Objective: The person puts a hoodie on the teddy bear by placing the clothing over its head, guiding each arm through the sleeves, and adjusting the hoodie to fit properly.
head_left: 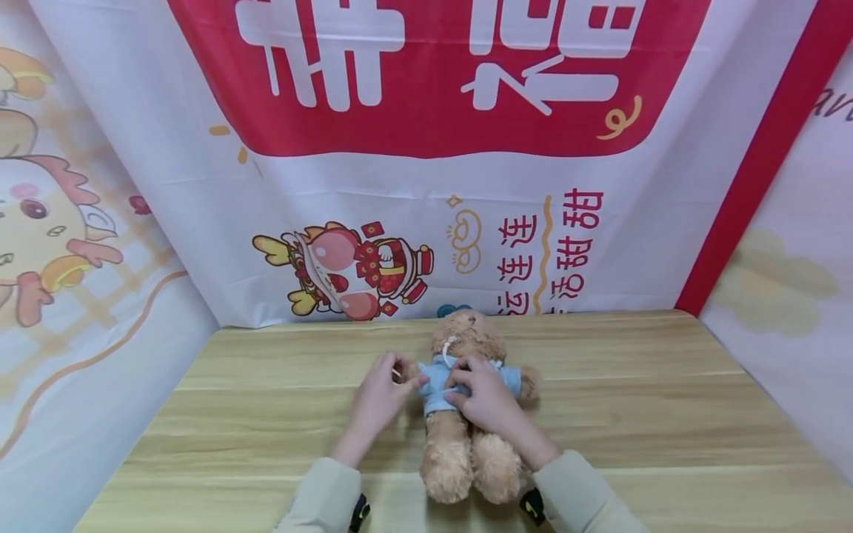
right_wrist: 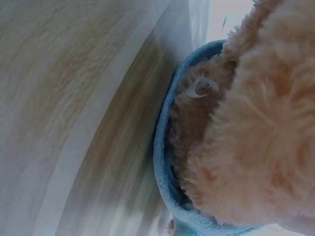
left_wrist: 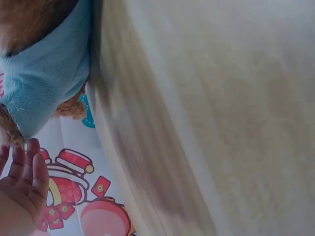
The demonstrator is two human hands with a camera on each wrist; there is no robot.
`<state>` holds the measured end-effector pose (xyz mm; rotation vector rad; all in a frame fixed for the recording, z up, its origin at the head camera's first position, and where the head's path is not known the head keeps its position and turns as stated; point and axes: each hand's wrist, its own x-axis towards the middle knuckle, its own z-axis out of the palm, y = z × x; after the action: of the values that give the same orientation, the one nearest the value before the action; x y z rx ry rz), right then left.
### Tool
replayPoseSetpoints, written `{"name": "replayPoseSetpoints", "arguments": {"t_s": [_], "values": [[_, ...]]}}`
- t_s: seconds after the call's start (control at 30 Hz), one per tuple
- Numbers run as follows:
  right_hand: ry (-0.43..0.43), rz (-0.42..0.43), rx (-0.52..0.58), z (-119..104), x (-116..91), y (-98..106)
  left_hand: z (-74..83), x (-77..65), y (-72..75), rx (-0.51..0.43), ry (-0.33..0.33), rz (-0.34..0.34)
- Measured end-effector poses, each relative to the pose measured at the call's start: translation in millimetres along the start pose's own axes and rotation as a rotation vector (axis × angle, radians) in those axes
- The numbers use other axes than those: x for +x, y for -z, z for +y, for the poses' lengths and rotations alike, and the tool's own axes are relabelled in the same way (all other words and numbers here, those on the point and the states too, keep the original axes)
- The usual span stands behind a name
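Observation:
A light-brown plush teddy bear [head_left: 448, 451] lies on its back, head toward the wall and legs toward me. It wears a light-blue shirt [head_left: 436, 400] with a white drawstring [head_left: 448, 350] at the neck. My left hand [head_left: 381, 392] holds the bear's arm on the left, thumb and index finger around the sleeve end. In the left wrist view, that hand's fingers [left_wrist: 39, 172] reach the furry paw [left_wrist: 9, 129]. My right hand [head_left: 489, 398] pinches the shirt front at the chest. The right wrist view shows the shirt hem [right_wrist: 160, 162] and a small white tag [right_wrist: 202, 87].
The wood-grain table [head_left: 266, 414] stretches out on both sides of the bear. A white and red printed cloth [head_left: 373, 178] hangs along the back edge, right behind the bear's head. Patterned side walls [head_left: 87, 355] stand at left and right.

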<state>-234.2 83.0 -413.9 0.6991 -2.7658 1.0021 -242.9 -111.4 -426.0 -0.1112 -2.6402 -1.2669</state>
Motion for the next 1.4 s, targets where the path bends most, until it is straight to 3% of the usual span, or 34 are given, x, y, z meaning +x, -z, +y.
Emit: {"name": "replayPoseSetpoints", "arguments": {"t_s": [0.23, 0.47, 0.57, 0.8, 0.9, 1.0, 1.1, 1.2, 1.4], "values": [[0.029, -0.001, -0.003, -2.8, -2.3, 0.3, -9.4, 6.8, -3.5, -0.05, -0.008, 0.014], [0.112, -0.036, 0.004, -3.0, -5.2, 0.0, -19.3, 15.8, -5.6, 0.061, -0.007, 0.079], [0.139, -0.049, 0.014, -2.9, -5.9, 0.4, -20.6, 17.8, -6.9, 0.063, 0.009, 0.09], [0.132, -0.057, 0.072, 5.2, -6.4, 8.5, -16.1, 19.4, -6.8, -0.078, 0.057, 0.004], [0.105, -0.007, 0.124, 12.5, -5.4, 16.5, -15.5, 19.2, -5.5, -0.108, 0.017, -0.054], [0.008, 0.096, 0.166, 23.1, -4.4, 25.9, -15.0, 18.3, -4.9, -0.078, -0.065, -0.081], [-0.099, 0.179, 0.158, 39.2, -5.8, 35.0, -13.5, 16.4, -4.5, -0.055, -0.093, -0.077], [-0.141, 0.159, 0.133, 56.0, -9.5, 42.0, -12.9, 15.6, -5.6, -0.072, -0.064, -0.082], [-0.138, 0.006, 0.079, 72.7, -14.9, 43.9, -12.0, 17.3, -11.4, -0.052, -0.049, -0.121]]}}
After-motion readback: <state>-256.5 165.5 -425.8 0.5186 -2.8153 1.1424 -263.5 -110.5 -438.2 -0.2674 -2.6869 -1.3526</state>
